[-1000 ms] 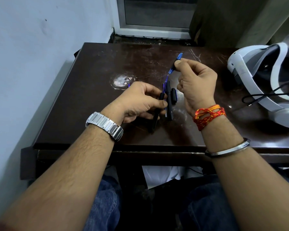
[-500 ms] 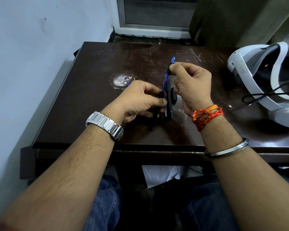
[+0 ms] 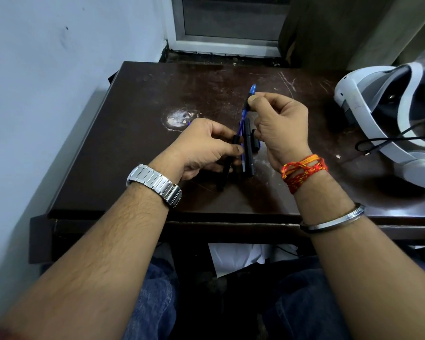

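**Two hands on two pens over the tabletop**

The right hand pinches a blue pen near its upper end, thumb and forefinger closed on the barrel. The other fingers curl loosely below. The pen is tilted, with its blue end pointing up and away from the person. Its lower part runs down between the two hands.

The left hand grips a black pen, with the thumb pressed on the barrel and the fingers wrapped under it. The pen's lower end slants toward the near edge of the tabletop. Whether this hand also touches the blue pen cannot be told.

A marker lies just beside both pens, between the hands. A small black piece sits against its right side.

A watch is on the left wrist. A red thread band and a steel bangle are on the right arm.

A white headset with a black cable rests at the right of the tabletop, well apart from the pens. A pale stain marks the wood beyond the left hand.
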Motion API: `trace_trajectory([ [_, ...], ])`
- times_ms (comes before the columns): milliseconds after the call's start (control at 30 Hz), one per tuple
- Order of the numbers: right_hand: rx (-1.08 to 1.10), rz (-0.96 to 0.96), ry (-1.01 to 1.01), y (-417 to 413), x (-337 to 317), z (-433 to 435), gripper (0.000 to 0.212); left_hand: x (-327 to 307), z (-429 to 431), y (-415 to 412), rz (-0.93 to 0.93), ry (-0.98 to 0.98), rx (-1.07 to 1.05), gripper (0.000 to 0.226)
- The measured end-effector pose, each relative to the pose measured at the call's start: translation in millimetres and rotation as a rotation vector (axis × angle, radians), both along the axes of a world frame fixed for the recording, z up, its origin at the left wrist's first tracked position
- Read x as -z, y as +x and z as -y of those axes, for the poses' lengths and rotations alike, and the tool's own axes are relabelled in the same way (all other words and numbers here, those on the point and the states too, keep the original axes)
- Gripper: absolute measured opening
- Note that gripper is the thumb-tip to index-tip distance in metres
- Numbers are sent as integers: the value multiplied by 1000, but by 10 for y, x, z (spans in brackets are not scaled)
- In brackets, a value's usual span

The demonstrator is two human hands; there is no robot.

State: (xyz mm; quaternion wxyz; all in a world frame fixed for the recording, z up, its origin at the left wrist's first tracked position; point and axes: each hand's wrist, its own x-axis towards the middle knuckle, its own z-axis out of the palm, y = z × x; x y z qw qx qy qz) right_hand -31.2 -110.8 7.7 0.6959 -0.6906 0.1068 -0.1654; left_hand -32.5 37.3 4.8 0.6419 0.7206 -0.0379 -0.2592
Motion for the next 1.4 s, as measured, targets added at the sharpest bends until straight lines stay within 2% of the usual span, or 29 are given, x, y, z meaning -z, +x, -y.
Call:
trace_trajectory([
  [400, 10, 12, -30, 19, 32, -2, 7, -7, 11, -9, -2, -11, -2, 13],
  [667, -86, -13, -40, -18, 42, -150, 16, -19, 23, 12, 6, -98, -77, 10],
  [867, -60, -28, -16, -13, 64, -152, 8, 8, 22, 14, 25, -116, -104, 13],
  [933, -59, -24, -38, -11, 82, -144, 12, 4, 27, 11, 45, -126, -120, 12],
  [1033, -72, -19, 35, -12, 83, -142, 17, -17, 33, -2, 52, -173, -145, 12],
  [1167, -84, -37, 195, 6, 59, -154, 3, -26, 40, -18, 69, -140, -159, 20],
  [1400, -107, -48, 122, -5, 74, -165, 10, -8, 68, -28, 117, -116, -170, 11],
])
